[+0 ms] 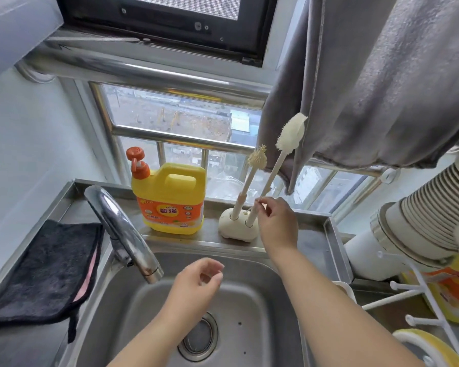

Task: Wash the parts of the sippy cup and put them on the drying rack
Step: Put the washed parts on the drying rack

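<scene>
Sink [249,308] ledge: right hand [276,221] pinches brush [273,168].

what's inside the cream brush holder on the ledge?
Two cream brushes stand in the cream brush holder: a small spiky-headed one and a taller one. The right hand covers the holder's right side.

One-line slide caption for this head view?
Right hand pinches a brush in its holder; left hand hovers over the sink.

Yellow detergent jug [170,197] with orange pump and label, cream brushes [289,136], black cloth [45,271] edged pink, grey towel [382,75].
</scene>
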